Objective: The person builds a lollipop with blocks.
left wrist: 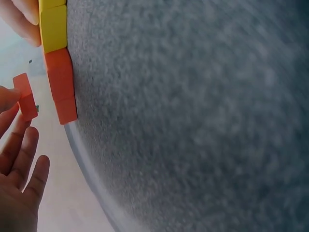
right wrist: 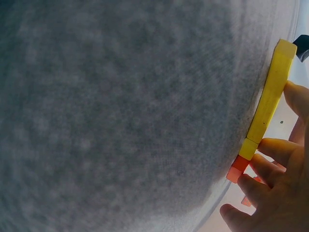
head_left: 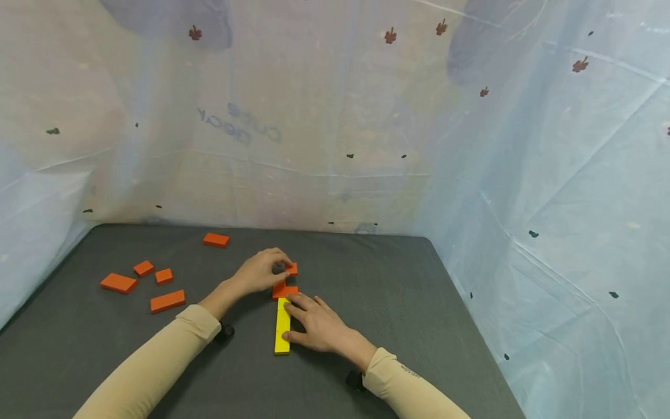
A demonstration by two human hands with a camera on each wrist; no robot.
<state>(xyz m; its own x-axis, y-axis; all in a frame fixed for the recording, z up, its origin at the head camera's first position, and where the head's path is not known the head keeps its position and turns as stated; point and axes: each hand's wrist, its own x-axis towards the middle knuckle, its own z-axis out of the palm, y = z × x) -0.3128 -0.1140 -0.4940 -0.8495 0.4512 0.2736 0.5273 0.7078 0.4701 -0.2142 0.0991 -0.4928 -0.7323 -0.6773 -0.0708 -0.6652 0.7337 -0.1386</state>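
We see the left hand [head_left: 259, 272] pinching one orange block [head_left: 293, 268] between thumb and finger, its other fingers extended; in the left wrist view, this block is apart from the orange pieces [head_left: 279, 292] in the row. These pieces touch the small yellow block [right wrist: 248, 148], which joins the long yellow bar [head_left: 282, 337]. We find the right hand [head_left: 324, 327] with fingers spread, its fingertips against the row's side, gripping nothing. To the left, we count five loose orange blocks [head_left: 168, 301] on the dark table [head_left: 408, 302].
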